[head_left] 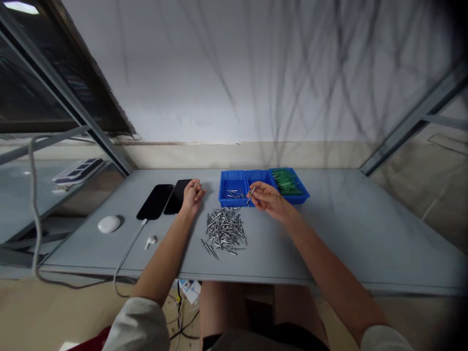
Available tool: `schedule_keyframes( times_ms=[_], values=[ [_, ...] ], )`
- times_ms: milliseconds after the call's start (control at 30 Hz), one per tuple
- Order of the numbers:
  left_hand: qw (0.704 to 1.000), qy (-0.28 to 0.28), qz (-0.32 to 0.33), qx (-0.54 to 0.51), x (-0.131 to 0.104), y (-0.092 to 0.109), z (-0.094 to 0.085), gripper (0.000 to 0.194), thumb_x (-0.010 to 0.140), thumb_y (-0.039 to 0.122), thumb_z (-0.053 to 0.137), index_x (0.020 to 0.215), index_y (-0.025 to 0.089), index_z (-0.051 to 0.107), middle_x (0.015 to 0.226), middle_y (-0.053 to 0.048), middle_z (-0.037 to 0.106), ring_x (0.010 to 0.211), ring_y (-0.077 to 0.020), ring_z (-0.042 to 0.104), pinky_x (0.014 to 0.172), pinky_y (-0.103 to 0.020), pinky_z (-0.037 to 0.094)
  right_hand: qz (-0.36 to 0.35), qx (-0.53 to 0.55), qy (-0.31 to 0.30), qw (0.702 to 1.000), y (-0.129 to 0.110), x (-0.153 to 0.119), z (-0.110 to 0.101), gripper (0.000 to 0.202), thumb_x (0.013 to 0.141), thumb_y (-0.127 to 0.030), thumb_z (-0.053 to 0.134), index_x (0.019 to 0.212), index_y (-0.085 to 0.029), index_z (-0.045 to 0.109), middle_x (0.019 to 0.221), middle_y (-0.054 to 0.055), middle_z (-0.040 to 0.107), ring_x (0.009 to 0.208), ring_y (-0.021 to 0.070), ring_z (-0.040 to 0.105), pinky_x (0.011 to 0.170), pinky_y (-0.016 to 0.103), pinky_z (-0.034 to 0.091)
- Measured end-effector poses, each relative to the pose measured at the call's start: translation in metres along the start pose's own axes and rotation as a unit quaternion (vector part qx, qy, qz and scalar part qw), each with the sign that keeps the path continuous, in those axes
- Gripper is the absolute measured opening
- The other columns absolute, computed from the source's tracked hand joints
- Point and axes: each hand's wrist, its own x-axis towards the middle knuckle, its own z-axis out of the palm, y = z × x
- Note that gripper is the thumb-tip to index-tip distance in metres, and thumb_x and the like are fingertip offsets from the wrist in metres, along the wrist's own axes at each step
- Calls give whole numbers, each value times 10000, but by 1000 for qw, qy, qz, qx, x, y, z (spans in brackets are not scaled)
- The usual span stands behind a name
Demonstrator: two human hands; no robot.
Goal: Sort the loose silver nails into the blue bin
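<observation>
- Gray table (336, 229) runs along a pale wall (234, 87), and a blue tray (233, 178) with three parts sits on it near the wall.
- Right hand (268, 197) is at the front of the tray, by its middle part. Its thumb and fingers pinch a thin metal stick (250, 195).
- Left hand (192, 196) is to the left of the tray, with its fingers curled in. I cannot tell if it has something in it.
- Big messy pile of metal sticks (225, 231) lies just in front of the tray.
- Some small sticks (235, 194) lie in the tray's left part.
- Green things (287, 181) fill the tray's right part.
- Two black phones (155, 201) lie left of the tray.
- White earbud (150, 241) and round white case (108, 224) are farther left of the tray, nearer the front.
</observation>
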Motion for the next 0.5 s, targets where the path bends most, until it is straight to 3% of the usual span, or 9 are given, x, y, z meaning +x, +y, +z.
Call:
schedule_keyframes(
  times_ms=[133, 300, 500],
  values=[
    [1000, -2, 2, -2, 2, -1, -2, 296, 607, -23, 448, 816, 186, 470, 511, 154, 410, 254, 24, 209, 581, -166, 476, 6, 23, -3, 1000, -2, -2, 2, 286, 701, -299, 762, 925, -217, 604, 789, -13, 641, 613, 68, 575, 419, 126, 419],
    [1000, -5, 4, 2, 1, 0, -1, 301, 604, -28, 433, 814, 184, 466, 511, 152, 398, 254, 24, 212, 577, -162, 469, 32, 17, -45, 998, -4, -4, 4, 329, 738, -358, 734, 974, -230, 544, 792, -9, 591, 816, 154, 671, 362, 121, 422],
    [1000, 0, -3, 2, 0, 1, -1, 291, 611, -19, 442, 815, 187, 468, 504, 155, 395, 253, 23, 208, 584, -163, 472, 53, -3, -104, 993, -4, -8, 5, 309, 790, -370, 684, 1000, -229, 507, 805, -14, 552, 726, 145, 681, 324, 120, 410]
  ],
)
